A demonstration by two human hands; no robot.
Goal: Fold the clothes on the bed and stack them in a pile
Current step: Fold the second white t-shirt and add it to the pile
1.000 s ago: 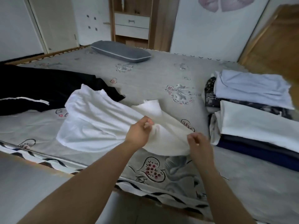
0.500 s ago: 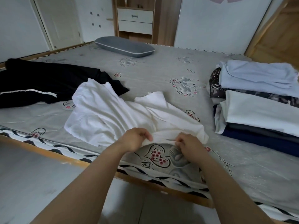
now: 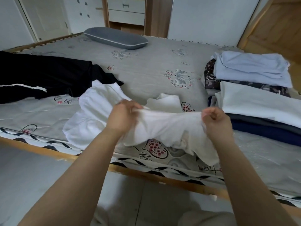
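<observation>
Both bare forearms reach forward over the bed's [image 3: 154, 66] near edge. The left hand [image 3: 121, 115] pinches a bunched fold of the white garment [image 3: 159, 126], knuckles up; the right hand [image 3: 216, 121] grips the same top edge at 3 o'clock from it, fingers curled. The soft, thin cloth is stretched between them, lifted, its limp end hanging toward 5 o'clock. A crumpled black garment [image 3: 48, 75] lies at 10 o'clock, a folded pile [image 3: 254, 98] at 2 o'clock, a grey oblong pillow [image 3: 115, 38] at 12.
</observation>
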